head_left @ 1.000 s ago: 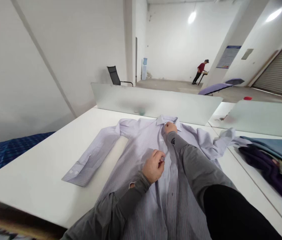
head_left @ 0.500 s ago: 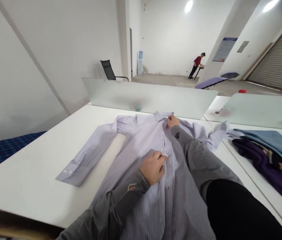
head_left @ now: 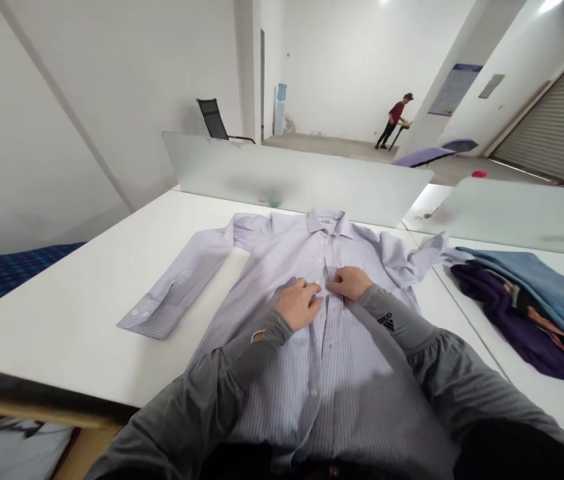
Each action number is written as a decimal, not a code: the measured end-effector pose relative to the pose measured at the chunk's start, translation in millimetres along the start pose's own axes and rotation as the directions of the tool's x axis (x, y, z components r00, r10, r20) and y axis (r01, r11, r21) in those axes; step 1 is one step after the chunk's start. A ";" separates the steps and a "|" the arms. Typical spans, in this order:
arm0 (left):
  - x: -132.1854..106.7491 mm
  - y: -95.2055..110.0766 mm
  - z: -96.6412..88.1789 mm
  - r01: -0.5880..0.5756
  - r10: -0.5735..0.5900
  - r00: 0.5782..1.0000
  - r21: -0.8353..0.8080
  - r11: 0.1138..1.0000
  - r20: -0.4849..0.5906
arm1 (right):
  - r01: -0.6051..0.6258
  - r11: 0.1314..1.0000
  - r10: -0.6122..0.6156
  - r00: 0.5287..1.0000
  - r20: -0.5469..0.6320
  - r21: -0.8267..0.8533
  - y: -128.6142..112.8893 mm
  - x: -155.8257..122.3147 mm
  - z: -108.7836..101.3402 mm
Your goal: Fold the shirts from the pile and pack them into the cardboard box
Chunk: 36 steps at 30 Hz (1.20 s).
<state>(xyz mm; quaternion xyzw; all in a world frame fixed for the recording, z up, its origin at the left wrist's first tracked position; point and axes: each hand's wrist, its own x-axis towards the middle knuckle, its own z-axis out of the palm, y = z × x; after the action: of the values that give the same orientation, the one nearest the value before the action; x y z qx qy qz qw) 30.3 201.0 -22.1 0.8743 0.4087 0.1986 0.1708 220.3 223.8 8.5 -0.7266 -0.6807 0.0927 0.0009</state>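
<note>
A striped button-up shirt lies front up on the white table, its collar at the far side. One sleeve stretches out to the left with the cuff flat; the other is bunched toward the right. My left hand, fingers curled, is on the left edge of the front placket at chest height. Across the slit from it, my right hand pinches the other front edge. Between the hands the placket gapes a little, and buttons show above and below it.
Folded clothes, blue and dark purple, lie at the right. A frosted divider runs along the far edge of the white table. Beyond it are a black chair, a water dispenser and a person in red.
My right hand has left the collar and come down the front to beside my left hand, which has shifted slightly up the placket. The collar now shows fully.
</note>
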 end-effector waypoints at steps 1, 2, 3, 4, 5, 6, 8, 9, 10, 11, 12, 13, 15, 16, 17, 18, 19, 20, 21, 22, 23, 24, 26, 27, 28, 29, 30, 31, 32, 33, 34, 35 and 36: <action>-0.7 2.8 0.2 0.008 -0.008 1.000 0.032 0.999 -0.003 | -0.022 1.000 0.022 0.999 0.032 0.001 -1.3 1.9 -1.3; -1.3 5.7 0.7 0.021 -0.020 1.000 0.070 0.997 -0.006 | -0.039 0.999 0.039 0.998 0.054 0.001 -2.5 4.1 -2.6; -1.9 8.5 1.3 0.035 -0.035 0.999 0.105 0.994 -0.008 | -0.050 0.999 0.051 0.997 0.062 -0.004 -3.6 6.2 -3.7; -2.1 10.7 2.0 0.049 -0.049 0.999 0.131 0.990 -0.006 | -0.058 0.998 0.059 0.996 0.060 -0.012 -4.6 7.8 -4.4; -2.0 12.0 2.6 0.063 -0.063 0.998 0.146 0.987 -0.003 | -0.060 0.998 0.061 0.997 0.050 -0.019 -5.6 8.9 -4.5; -1.5 12.3 3.1 0.077 -0.077 0.997 0.151 0.986 -0.001 | -0.062 0.998 0.063 0.997 0.040 -0.024 -6.4 9.6 -4.2; 0.6 10.0 3.2 0.118 -0.117 0.993 0.128 0.985 -0.014 | -0.068 0.997 0.068 0.997 0.023 -0.028 -8.0 9.9 -2.5; 2.1 7.8 2.8 0.150 -0.147 0.989 0.102 0.983 -0.032 | -0.071 0.997 0.071 0.997 0.018 -0.027 -8.8 9.9 -1.5; 3.7 5.1 2.0 0.190 -0.186 0.981 0.067 0.980 -0.057 | -0.075 0.997 0.076 0.997 0.015 -0.026 -9.6 9.9 -0.5; 5.3 2.3 1.1 0.232 -0.229 0.970 0.025 0.972 -0.083 | -0.082 0.996 0.082 0.997 0.015 -0.023 -10.4 9.9 0.2; 6.8 -0.4 0.0 0.271 -0.271 0.957 -0.018 0.963 -0.103 | -0.090 0.996 0.090 0.996 0.017 -0.020 -11.2 9.9 0.5; 8.2 -2.8 -1.1 0.301 -0.306 0.945 -0.058 0.952 -0.116 | -0.099 0.995 0.099 0.995 0.020 -0.015 -12.0 9.9 0.2; 10.1 -6.2 -2.9 0.336 -0.351 0.927 -0.123 0.934 -0.128 | -0.118 0.993 0.118 0.992 0.032 0.004 -12.8 9.5 -2.4; 10.7 -7.2 -3.5 0.345 -0.365 0.922 -0.151 0.926 -0.130 | -0.125 0.992 0.124 0.991 0.045 0.021 -12.8 9.1 -4.8; 11.0 -7.8 -4.1 0.351 -0.375 0.918 -0.177 0.920 -0.131 | -0.128 0.991 0.125 0.990 0.060 0.045 -12.3 8.6 -7.8; 11.2 -8.0 -4.5 0.355 -0.385 0.913 -0.201 0.913 -0.135 | -0.129 0.989 0.124 0.989 0.075 0.071 -11.3 8.2 -11.1; 11.3 -8.1 -4.8 0.358 -0.394 0.908 -0.225 0.906 -0.142 | -0.125 0.988 0.117 0.989 0.087 0.096 -10.0 7.9 -14.4; 11.3 -8.0 -5.2 0.358 -0.401 0.903 -0.248 0.900 -0.154 | -0.113 0.983 0.100 0.990 0.096 0.144 -8.6 7.9 -17.2; 11.2 -7.8 -5.5 0.354 -0.407 0.897 -0.272 0.895 -0.170 | -0.093 0.973 0.074 0.992 0.098 0.211 -7.1 8.1 -19.1; 11.0 -7.6 -5.8 0.347 -0.410 0.892 -0.294 0.890 -0.189 | -0.068 0.956 0.042 0.994 0.096 0.286 -5.8 8.3 -19.6; 10.8 -7.5 -6.1 0.336 -0.410 0.888 -0.316 0.887 -0.208 | -0.040 0.933 0.009 0.996 0.090 0.357 -4.8 8.4 -18.5; 10.7 -7.3 -6.2 0.320 -0.406 0.885 -0.338 0.885 -0.226 | -0.013 0.909 -0.024 0.996 0.083 0.417 -4.1 7.9 -15.7; 10.5 -7.2 -5.9 0.279 -0.387 0.887 -0.378 0.883 -0.251 | 0.027 0.880 -0.068 0.995 0.070 0.474 -3.9 4.2 -5.9; 10.6 -7.2 -5.3 0.256 -0.374 0.890 -0.395 0.883 -0.259 | 0.051 0.882 -0.082 0.996 0.046 0.468 -4.1 0.6 0.6; 10.9 -7.2 -4.2 0.230 -0.356 0.895 -0.408 0.884 -0.268 | 0.097 0.882 -0.104 0.995 -0.011 0.460 -4.2 -4.0 7.6; 11.3 -7.3 -2.7 0.205 -0.338 0.900 -0.417 0.885 -0.276 | 0.168 0.879 -0.137 0.985 -0.100 0.447 -4.0 -9.3 14.5; 11.8 -7.2 -0.8 0.180 -0.318 0.905 -0.424 0.888 -0.282 | 0.255 0.868 -0.182 0.962 -0.204 0.427 -3.4 -14.7 21.0; 12.2 -7.0 1.4 0.154 -0.295 0.912 -0.427 0.891 -0.286 | 0.338 0.847 -0.225 0.927 -0.300 0.410 -2.0 -19.6 26.5; 12.5 -6.5 3.9 0.125 -0.265 0.921 -0.426 0.896 -0.286 | 0.385 0.823 -0.237 0.901 -0.363 0.417 0.1 -23.1 30.8; 12.5 -5.8 6.6 0.095 -0.228 0.933 -0.420 0.902 -0.280 | 0.384 0.804 -0.212 0.898 -0.385 0.454 3.0 -24.6 33.5; 12.0 -4.7 9.4 0.062 -0.182 0.948 -0.409 0.910 -0.261 | 0.335 0.789 -0.156 0.920 -0.360 0.515 6.8 -23.8 34.7; 11.2 -3.3 12.0 0.024 -0.122 0.966 -0.390 0.920 -0.229 | 0.259 0.776 -0.082 0.946 -0.314 0.575 11.1 -20.3 34.4; 10.0 -1.7 14.4 -0.018 -0.054 0.981 -0.365 0.931 -0.187 | 0.176 0.764 -0.007 0.964 -0.265 0.620 15.7 -14.4 32.8</action>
<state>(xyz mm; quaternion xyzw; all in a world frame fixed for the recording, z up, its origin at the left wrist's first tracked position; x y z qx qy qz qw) 42.1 207.9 -33.3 0.8001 0.3874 0.3534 0.2913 230.6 204.3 -23.8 -0.6543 -0.6377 0.2270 0.3372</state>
